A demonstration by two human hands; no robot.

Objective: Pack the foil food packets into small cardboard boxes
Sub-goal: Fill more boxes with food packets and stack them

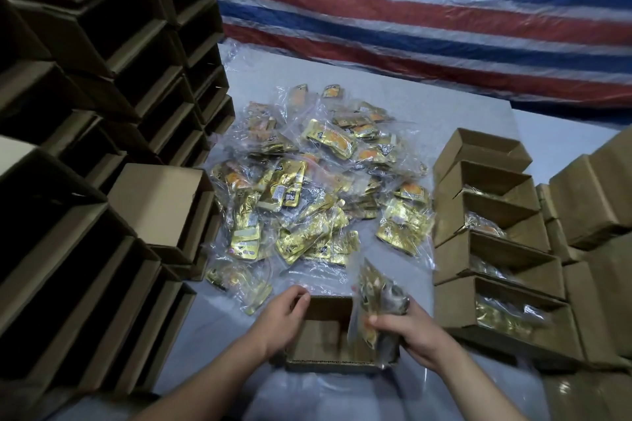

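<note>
A small open cardboard box (328, 361) sits in front of me on the grey table. My left hand (284, 318) grips its left wall, fingers curled over the rim. My right hand (407, 328) holds a clear bag of gold foil packets (371, 304) upright over the box's right side, its lower end inside the box. A large heap of bagged gold foil packets (307, 188) lies in the middle of the table beyond the box.
Tall stacks of open empty boxes (85, 113) stand at the left. A row of open boxes holding packets (492, 232) runs along the right, with closed boxes (595, 202) past them. A red, white and blue striped tarp (427, 10) hangs behind.
</note>
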